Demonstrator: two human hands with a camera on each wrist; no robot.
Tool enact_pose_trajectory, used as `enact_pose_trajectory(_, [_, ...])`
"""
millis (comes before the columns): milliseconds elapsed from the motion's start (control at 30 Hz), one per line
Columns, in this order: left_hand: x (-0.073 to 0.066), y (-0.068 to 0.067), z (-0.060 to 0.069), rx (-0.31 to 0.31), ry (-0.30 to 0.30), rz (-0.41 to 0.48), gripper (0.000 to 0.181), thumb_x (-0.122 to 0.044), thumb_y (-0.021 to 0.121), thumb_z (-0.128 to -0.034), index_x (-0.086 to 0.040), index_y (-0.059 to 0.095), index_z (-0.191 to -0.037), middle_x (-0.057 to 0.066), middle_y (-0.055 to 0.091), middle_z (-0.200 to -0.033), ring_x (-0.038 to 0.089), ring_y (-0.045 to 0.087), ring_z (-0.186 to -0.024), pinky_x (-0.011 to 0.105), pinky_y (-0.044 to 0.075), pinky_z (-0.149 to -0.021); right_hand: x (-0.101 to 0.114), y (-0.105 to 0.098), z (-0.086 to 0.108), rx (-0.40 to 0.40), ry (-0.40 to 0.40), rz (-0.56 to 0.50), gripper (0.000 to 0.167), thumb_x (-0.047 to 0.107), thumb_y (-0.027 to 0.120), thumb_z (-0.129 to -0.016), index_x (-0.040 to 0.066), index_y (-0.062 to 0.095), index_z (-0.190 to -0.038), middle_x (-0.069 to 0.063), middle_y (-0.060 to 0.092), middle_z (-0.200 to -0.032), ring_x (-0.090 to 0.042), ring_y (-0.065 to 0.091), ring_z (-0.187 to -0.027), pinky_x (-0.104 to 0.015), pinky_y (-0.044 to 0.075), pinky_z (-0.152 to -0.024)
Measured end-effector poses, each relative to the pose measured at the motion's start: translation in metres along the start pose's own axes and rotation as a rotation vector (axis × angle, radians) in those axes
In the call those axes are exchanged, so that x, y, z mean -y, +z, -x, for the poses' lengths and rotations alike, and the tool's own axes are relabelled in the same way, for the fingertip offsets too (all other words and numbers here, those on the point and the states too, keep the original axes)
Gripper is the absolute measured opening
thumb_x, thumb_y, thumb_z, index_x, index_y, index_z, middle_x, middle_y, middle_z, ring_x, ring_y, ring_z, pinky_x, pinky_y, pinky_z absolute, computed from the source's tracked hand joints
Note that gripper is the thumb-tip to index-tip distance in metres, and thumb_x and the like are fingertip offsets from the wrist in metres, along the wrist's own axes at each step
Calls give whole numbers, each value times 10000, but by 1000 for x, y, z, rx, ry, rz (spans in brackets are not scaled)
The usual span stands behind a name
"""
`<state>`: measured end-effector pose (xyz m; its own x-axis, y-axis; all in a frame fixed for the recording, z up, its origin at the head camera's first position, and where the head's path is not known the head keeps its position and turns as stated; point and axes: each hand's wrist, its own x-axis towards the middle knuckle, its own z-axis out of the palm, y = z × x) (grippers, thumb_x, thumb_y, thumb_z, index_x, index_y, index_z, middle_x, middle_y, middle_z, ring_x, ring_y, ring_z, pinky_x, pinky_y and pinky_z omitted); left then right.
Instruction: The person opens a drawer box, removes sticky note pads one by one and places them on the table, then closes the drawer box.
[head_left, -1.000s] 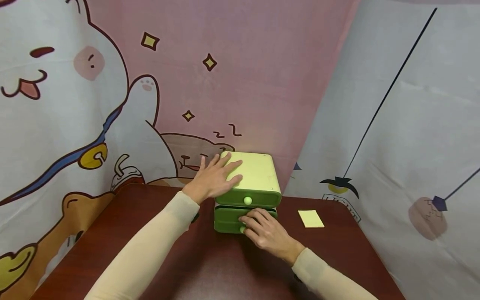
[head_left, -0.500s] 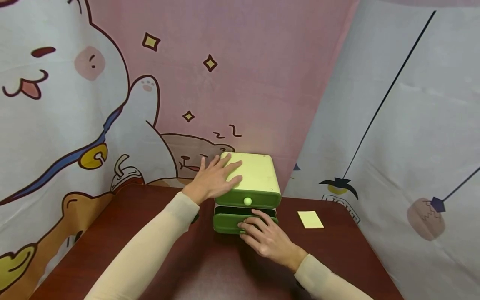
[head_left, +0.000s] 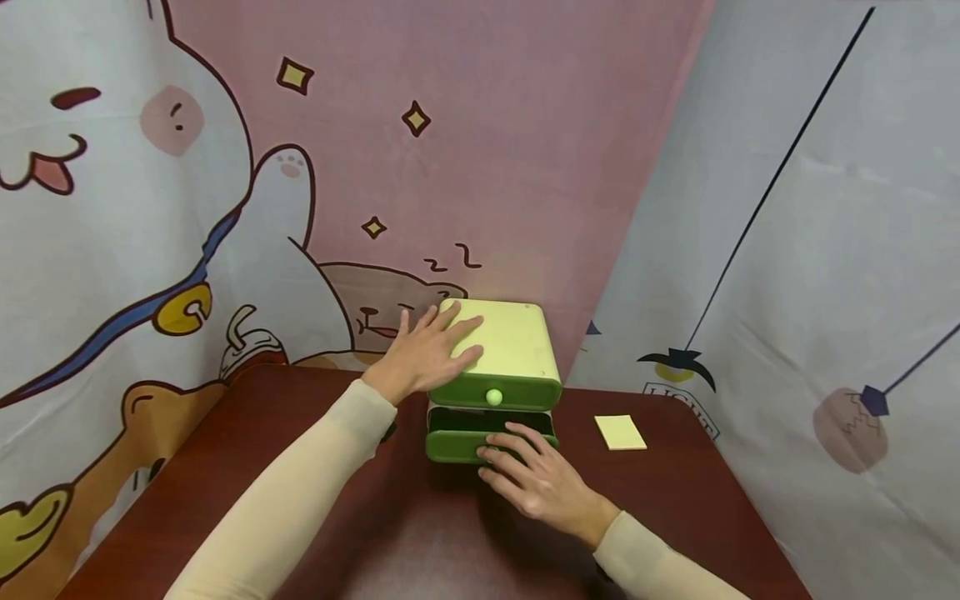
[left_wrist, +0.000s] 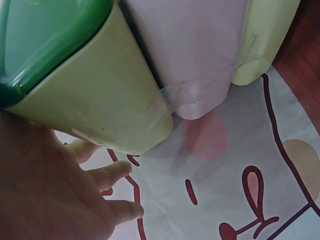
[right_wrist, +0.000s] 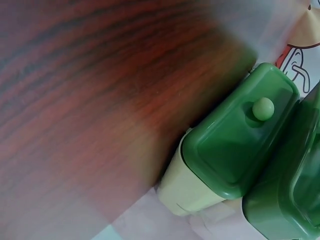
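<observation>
A stacked drawer unit [head_left: 506, 337] stands against the cloth backdrop, with a pale yellow-green top and green drawer fronts. My left hand [head_left: 420, 354] lies spread on its top at the left; in the left wrist view this hand [left_wrist: 55, 187] reaches beside the cream and pink casings. The top drawer [head_left: 457, 392] is closed. Beneath it the middle drawer [head_left: 450, 446] sticks out, showing a dark interior. My right hand [head_left: 543, 483] pinches at that drawer's front, where its fingers hide the knob. In the right wrist view the bottom drawer [right_wrist: 225, 155] is closed.
A pale yellow square pad [head_left: 620, 432] lies on the dark red table [head_left: 450, 542], right of the drawer unit. The patterned cloth [head_left: 525, 150] hangs behind the table and along its sides.
The middle drawer has slid further out toward me, widening the dark gap above its front. My right hand has moved slightly back with it. My left hand keeps its place on the top.
</observation>
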<state>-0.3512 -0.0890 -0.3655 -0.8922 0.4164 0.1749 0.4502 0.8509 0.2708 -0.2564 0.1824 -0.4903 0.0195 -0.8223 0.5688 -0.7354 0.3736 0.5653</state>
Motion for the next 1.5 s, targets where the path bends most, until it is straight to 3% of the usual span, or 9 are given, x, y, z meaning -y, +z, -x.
enact_pose_trajectory(700, [1, -1, 0, -4, 0, 9, 733, -747, 349, -1182, -444, 321, -1849, 31, 153, -1991, 465, 152, -1841, 825, -34, -1435, 13, -10, 2, -51, -21, -14, 358, 88, 526, -1239, 155, 875, -1286, -80, 849, -1354, -317, 782, -1280, -514, 664, -1097])
enact_pose_trajectory(1500, [-1, -1, 1, 7, -1, 2, 733, -746, 355, -1182, -443, 324, -1849, 39, 159, -1990, 471, 157, -1839, 831, -28, -1432, 26, -23, -1, -95, -79, -18, 371, 106, 535, -1232, 188, 893, -1184, -48, 883, -1293, -245, 827, -1221, -464, 685, -1039])
